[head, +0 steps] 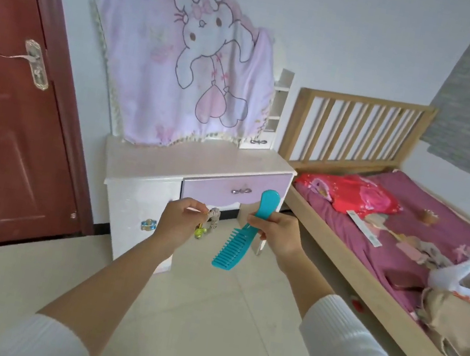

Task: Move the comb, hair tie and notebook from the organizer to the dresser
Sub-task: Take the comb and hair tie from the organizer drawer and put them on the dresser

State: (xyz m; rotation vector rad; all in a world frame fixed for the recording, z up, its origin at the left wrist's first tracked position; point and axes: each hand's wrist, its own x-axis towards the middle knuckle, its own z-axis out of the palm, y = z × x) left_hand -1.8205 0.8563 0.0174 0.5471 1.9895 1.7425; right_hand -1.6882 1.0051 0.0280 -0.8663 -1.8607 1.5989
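Note:
My right hand (278, 235) grips a turquoise comb (246, 233) by its middle, handle up and teeth hanging down to the left. My left hand (181, 218) pinches a patterned hair tie (213, 218) with small yellow-green beads dangling below it. Both hands are held out in front of the white and lilac dresser (199, 159), below the level of its pale top. A dark reddish flat object (404, 279), possibly the notebook, lies on the bed at right. I cannot pick out the organizer.
A pink cartoon cloth (185, 59) drapes over the dresser's mirror. A dark red door (4, 106) stands to the left. A wooden bed (374, 234) with a magenta sheet, a red pillow and scattered items fills the right side. Pale floor tiles lie below.

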